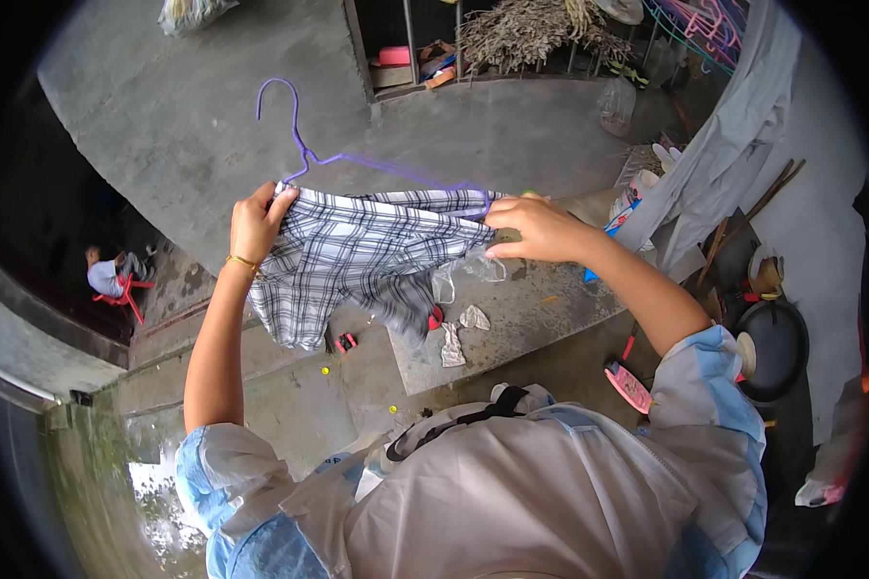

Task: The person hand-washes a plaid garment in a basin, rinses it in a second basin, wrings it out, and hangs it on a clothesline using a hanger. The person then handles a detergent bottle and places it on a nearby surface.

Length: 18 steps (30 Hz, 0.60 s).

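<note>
Black-and-white plaid shorts (347, 253) hang in front of me, waistband up, with the lower leg blurred. My left hand (255, 223) pinches the left corner of the waistband, thumb on the near side. A purple wire hanger (303, 145) stands above the shorts, hook pointing up. Its left shoulder runs down to my left hand, while its right end dips inside the waistband. My right hand (534, 228) grips the right end of the waistband beside that hanger end; some of its fingers are hidden by the cloth.
Below the shorts is a concrete slab (507, 311) bearing small crumpled white cloths (455, 344). Grey cloth (724, 145) hangs at right. A pink-backed brush (628, 387) lies below my right arm. A person (110, 271) sits on a red chair (127, 291) at far left.
</note>
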### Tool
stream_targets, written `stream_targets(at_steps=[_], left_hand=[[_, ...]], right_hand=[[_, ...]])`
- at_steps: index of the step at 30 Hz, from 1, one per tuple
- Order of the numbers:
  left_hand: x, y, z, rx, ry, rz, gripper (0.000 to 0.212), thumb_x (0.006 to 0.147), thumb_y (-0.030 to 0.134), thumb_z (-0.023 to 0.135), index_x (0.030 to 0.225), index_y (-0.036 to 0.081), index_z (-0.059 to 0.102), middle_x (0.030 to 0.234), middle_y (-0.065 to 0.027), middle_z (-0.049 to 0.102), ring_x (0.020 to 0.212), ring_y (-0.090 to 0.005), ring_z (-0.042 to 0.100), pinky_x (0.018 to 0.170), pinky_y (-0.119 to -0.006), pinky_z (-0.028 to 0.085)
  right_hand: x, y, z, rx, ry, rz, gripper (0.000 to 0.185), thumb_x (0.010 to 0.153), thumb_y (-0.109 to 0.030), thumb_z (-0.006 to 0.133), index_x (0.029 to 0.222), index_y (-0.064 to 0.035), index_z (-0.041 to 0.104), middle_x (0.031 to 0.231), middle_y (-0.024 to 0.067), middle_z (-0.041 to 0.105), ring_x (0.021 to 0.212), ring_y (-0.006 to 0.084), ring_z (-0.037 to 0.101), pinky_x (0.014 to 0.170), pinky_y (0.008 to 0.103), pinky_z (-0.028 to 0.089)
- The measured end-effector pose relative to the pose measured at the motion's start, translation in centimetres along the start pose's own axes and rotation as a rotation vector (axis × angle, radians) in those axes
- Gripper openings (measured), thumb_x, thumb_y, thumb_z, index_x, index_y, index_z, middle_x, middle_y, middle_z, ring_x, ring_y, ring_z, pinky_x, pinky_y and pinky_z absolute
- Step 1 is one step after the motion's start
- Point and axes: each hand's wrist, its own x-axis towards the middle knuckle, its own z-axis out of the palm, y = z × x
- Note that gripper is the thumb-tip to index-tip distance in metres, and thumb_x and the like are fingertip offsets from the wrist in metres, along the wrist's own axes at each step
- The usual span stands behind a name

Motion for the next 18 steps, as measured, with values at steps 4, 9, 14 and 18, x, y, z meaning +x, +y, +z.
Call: stream_targets(at_steps=[4, 9, 14, 18], left_hand=[[0.0, -1.1, 0.2, 0.194, -0.021, 0.140, 0.041, 0.078, 0.040, 0.058, 0.064, 0.003, 0.047, 0.051, -0.0168, 0.046, 0.048, -0.0341, 0.046, 0.045, -0.037, 0.038], [-0.6, 2.0, 1.2, 0.224, 0.027, 0.228, 0.039, 0.079, 0.041, 0.056, 0.065, 0.005, 0.049, 0.053, -0.0155, 0.049, 0.053, -0.0343, 0.051, 0.047, -0.039, 0.038], [0.4, 3.7, 2.8, -0.272, 0.102, 0.068, 0.034, 0.082, 0.022, 0.058, 0.062, 0.001, 0.041, 0.050, -0.0100, 0.031, 0.048, -0.0131, 0.025, 0.042, -0.028, 0.027], [1.6, 5.6, 4.8, -0.461, 0.030, 0.093, 0.031, 0.085, 0.020, 0.054, 0.064, 0.001, 0.041, 0.053, -0.0024, 0.028, 0.053, -0.0070, 0.026, 0.044, -0.026, 0.026]], right_hand=[[-0.5, -0.5, -1.9, -0.025, 0.002, 0.011, 0.033, 0.073, -0.032, 0.062, 0.090, -0.0044, 0.057, 0.093, 0.0098, 0.056, 0.090, 0.0277, 0.052, 0.079, 0.0396, 0.039], [-0.4, -0.9, -3.0, 0.501, 0.090, 0.010, 0.032, 0.076, -0.026, 0.062, 0.100, -0.0055, 0.057, 0.105, 0.0078, 0.056, 0.100, 0.0216, 0.052, 0.084, 0.0354, 0.040], [-0.3, 1.3, -4.3, 0.660, 0.370, 0.111, 0.048, 0.078, -0.018, 0.063, 0.120, -0.0040, 0.043, 0.117, 0.0086, 0.049, 0.108, 0.0162, 0.047, 0.091, 0.0321, 0.036], [-1.7, 3.0, -0.7, 0.615, 0.163, 0.213, 0.038, 0.079, -0.015, 0.063, 0.110, -0.0005, 0.048, 0.097, 0.0038, 0.055, 0.088, 0.0079, 0.049, 0.074, 0.0241, 0.041]])
